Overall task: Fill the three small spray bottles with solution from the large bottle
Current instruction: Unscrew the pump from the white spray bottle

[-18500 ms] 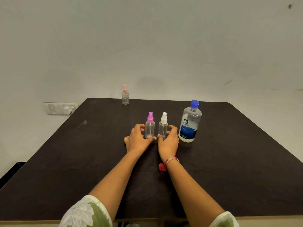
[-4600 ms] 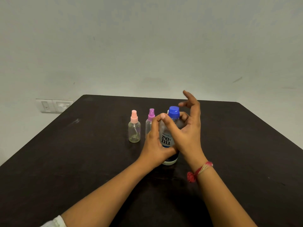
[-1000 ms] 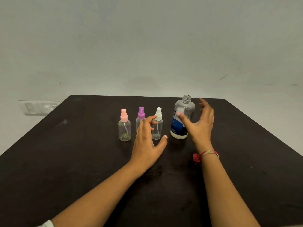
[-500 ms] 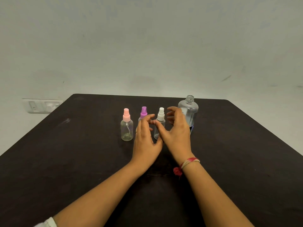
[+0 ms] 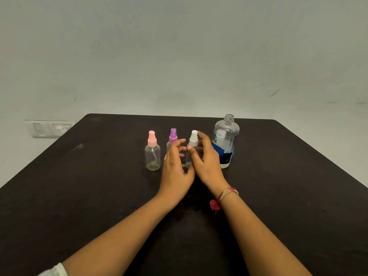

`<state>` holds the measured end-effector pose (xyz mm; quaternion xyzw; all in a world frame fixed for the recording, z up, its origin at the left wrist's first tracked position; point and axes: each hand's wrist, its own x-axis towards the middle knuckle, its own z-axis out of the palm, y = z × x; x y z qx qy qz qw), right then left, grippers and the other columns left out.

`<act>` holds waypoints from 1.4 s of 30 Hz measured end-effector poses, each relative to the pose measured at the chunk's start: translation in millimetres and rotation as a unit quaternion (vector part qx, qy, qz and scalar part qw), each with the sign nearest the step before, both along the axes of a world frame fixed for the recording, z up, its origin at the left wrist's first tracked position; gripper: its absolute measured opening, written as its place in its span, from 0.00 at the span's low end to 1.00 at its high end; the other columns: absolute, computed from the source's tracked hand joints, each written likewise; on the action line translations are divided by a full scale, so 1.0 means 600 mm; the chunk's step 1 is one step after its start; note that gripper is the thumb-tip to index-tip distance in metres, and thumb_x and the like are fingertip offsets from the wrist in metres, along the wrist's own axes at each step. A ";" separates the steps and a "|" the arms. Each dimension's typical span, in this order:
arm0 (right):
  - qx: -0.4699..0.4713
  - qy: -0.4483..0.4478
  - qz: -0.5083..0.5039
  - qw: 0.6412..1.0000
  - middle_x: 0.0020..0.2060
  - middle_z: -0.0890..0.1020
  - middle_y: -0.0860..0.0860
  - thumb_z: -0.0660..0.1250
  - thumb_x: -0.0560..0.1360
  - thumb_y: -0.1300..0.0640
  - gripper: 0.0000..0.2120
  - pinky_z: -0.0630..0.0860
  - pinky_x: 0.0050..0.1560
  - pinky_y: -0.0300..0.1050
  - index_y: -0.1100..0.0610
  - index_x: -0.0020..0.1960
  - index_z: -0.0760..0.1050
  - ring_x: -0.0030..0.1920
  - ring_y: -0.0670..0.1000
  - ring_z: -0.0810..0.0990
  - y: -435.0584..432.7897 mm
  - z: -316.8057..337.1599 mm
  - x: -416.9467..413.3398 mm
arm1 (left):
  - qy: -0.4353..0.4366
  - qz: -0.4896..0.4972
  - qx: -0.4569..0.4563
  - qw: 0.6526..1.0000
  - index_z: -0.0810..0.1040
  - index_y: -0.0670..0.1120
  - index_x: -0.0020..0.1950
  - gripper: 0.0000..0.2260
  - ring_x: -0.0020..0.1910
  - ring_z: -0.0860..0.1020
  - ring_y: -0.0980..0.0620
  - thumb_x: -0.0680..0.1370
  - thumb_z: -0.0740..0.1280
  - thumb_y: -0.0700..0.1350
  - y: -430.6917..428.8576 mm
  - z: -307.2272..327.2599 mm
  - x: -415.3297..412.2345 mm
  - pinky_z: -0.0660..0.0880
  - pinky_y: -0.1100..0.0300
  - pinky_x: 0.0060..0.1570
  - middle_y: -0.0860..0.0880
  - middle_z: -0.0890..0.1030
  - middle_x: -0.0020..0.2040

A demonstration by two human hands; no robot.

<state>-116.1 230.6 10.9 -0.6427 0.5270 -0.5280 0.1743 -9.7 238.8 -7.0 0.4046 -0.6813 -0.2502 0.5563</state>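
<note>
The right hand (image 5: 207, 162) curls around the white-capped spray bottle (image 5: 193, 140) from its right side, thumb laid across the clear body, though whether the grip is firm cannot be told; the left hand (image 5: 176, 170) hovers just left of it with fingers spread and loosely curved, holding nothing. To the left stand the purple-capped spray bottle (image 5: 172, 136) and pink-capped spray bottle (image 5: 152, 154), upright in a row. The uncapped large solution bottle (image 5: 226, 136) stands just right of the hands on the dark table (image 5: 288, 186).
</note>
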 end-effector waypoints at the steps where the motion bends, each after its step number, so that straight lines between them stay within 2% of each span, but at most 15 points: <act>1: -0.011 0.005 -0.006 1.000 0.54 0.78 0.50 0.64 0.78 0.55 0.16 0.77 0.56 0.50 0.51 0.65 0.68 0.54 0.48 0.78 -0.001 -0.001 0.000 | -0.004 0.003 -0.002 1.000 0.63 0.55 0.67 0.27 0.58 0.73 0.54 0.74 0.69 0.36 -0.001 -0.001 -0.001 0.73 0.67 0.49 0.53 0.74 0.58; 3: -0.029 0.014 -0.024 0.999 0.48 0.79 0.49 0.67 0.77 0.54 0.09 0.78 0.49 0.50 0.52 0.56 0.72 0.48 0.48 0.79 -0.001 -0.002 -0.001 | -0.010 0.012 -0.007 1.000 0.64 0.53 0.68 0.27 0.60 0.72 0.53 0.73 0.69 0.36 -0.003 -0.004 -0.001 0.72 0.64 0.54 0.54 0.73 0.59; 6: -0.030 0.017 -0.043 0.998 0.43 0.80 0.49 0.70 0.73 0.51 0.10 0.78 0.42 0.43 0.53 0.50 0.73 0.42 0.47 0.79 0.004 0.005 -0.002 | 0.001 0.005 -0.008 1.000 0.65 0.52 0.68 0.28 0.60 0.72 0.54 0.71 0.71 0.37 -0.003 -0.003 0.000 0.73 0.62 0.56 0.53 0.72 0.59; 10: -0.029 0.050 -0.030 0.998 0.41 0.79 0.45 0.72 0.70 0.51 0.13 0.78 0.42 0.42 0.51 0.48 0.71 0.41 0.44 0.79 0.016 0.017 0.004 | 0.018 -0.009 0.011 1.000 0.64 0.55 0.65 0.31 0.59 0.73 0.59 0.70 0.71 0.33 -0.001 0.002 0.001 0.73 0.69 0.55 0.51 0.70 0.61; 13: -0.030 0.061 -0.026 0.997 0.40 0.78 0.44 0.72 0.69 0.52 0.12 0.78 0.41 0.43 0.51 0.46 0.70 0.42 0.43 0.78 0.020 0.020 0.011 | 0.017 0.008 0.024 1.000 0.64 0.55 0.63 0.28 0.57 0.76 0.55 0.71 0.71 0.34 -0.005 0.001 0.006 0.76 0.64 0.54 0.51 0.72 0.59; 16: -0.008 0.022 -0.016 1.000 0.39 0.79 0.45 0.72 0.67 0.53 0.11 0.78 0.41 0.45 0.50 0.43 0.70 0.41 0.44 0.79 0.022 0.021 0.016 | 0.033 -0.001 0.060 0.998 0.67 0.55 0.55 0.21 0.51 0.79 0.53 0.72 0.71 0.35 -0.011 -0.002 0.011 0.77 0.65 0.48 0.47 0.78 0.55; 20: 0.029 -0.097 0.008 0.995 0.34 0.78 0.46 0.75 0.66 0.62 0.13 0.75 0.38 0.38 0.52 0.38 0.71 0.37 0.43 0.79 0.023 0.027 0.015 | 0.045 -0.011 0.095 0.994 0.72 0.49 0.51 0.15 0.47 0.82 0.51 0.70 0.72 0.35 -0.012 -0.004 0.010 0.80 0.57 0.46 0.45 0.81 0.51; 23: 0.043 -0.171 0.050 0.983 0.34 0.79 0.47 0.75 0.65 0.68 0.13 0.76 0.38 0.36 0.56 0.37 0.73 0.35 0.41 0.79 0.023 0.032 0.013 | 0.036 -0.003 0.099 0.994 0.73 0.45 0.51 0.14 0.45 0.81 0.53 0.70 0.73 0.37 -0.011 0.001 0.008 0.80 0.58 0.44 0.47 0.81 0.47; 26: 0.062 -0.219 0.095 0.969 0.34 0.78 0.48 0.74 0.65 0.72 0.13 0.76 0.37 0.37 0.57 0.37 0.74 0.36 0.44 0.79 0.023 0.036 0.011 | 0.027 0.013 0.101 0.994 0.72 0.49 0.46 0.13 0.44 0.81 0.52 0.69 0.74 0.41 -0.014 0.000 0.011 0.80 0.55 0.44 0.46 0.80 0.48; 30: 0.092 -0.213 0.157 0.960 0.36 0.80 0.52 0.71 0.68 0.72 0.09 0.75 0.37 0.35 0.61 0.42 0.77 0.37 0.45 0.80 0.027 0.043 -0.002 | 0.021 -0.002 0.107 0.994 0.73 0.48 0.48 0.13 0.44 0.81 0.52 0.69 0.75 0.43 -0.013 0.001 0.014 0.81 0.52 0.45 0.46 0.80 0.48; 32: 0.088 -0.179 0.180 0.963 0.41 0.81 0.53 0.70 0.70 0.70 0.09 0.76 0.41 0.35 0.58 0.47 0.78 0.42 0.45 0.82 0.026 0.041 -0.006 | 0.019 -0.005 0.109 0.994 0.74 0.47 0.49 0.13 0.44 0.81 0.52 0.70 0.75 0.43 -0.012 0.003 0.015 0.81 0.53 0.46 0.47 0.81 0.48; 34: 0.061 -0.096 0.163 0.980 0.49 0.79 0.53 0.71 0.72 0.61 0.10 0.75 0.48 0.34 0.53 0.51 0.77 0.49 0.45 0.80 0.022 0.033 -0.005 | 0.015 -0.005 0.110 0.994 0.74 0.46 0.50 0.12 0.45 0.81 0.54 0.71 0.73 0.41 -0.012 0.005 0.015 0.81 0.53 0.46 0.47 0.81 0.48; 36: 0.033 -0.047 0.114 0.992 0.51 0.75 0.51 0.73 0.71 0.56 0.12 0.75 0.51 0.34 0.50 0.53 0.76 0.51 0.45 0.78 0.020 0.025 0.000 | 0.000 -0.003 0.093 0.996 0.74 0.46 0.49 0.10 0.45 0.81 0.55 0.71 0.72 0.38 -0.010 0.005 0.013 0.81 0.53 0.46 0.48 0.81 0.48; 39: 0.003 -0.102 0.063 0.993 0.45 0.78 0.50 0.76 0.68 0.58 0.15 0.75 0.43 0.35 0.54 0.51 0.74 0.44 0.45 0.77 0.022 0.025 0.007 | -0.019 0.001 0.077 0.997 0.74 0.44 0.48 0.10 0.43 0.81 0.53 0.70 0.72 0.38 -0.009 0.005 0.008 0.80 0.51 0.44 0.48 0.80 0.47; 42: 0.007 -0.142 0.065 0.988 0.41 0.77 0.47 0.77 0.67 0.62 0.18 0.75 0.40 0.35 0.52 0.50 0.72 0.40 0.44 0.77 0.020 0.027 0.007 | -0.020 0.006 0.077 0.997 0.74 0.44 0.47 0.11 0.43 0.80 0.52 0.69 0.73 0.39 -0.011 0.006 0.009 0.79 0.49 0.43 0.48 0.79 0.45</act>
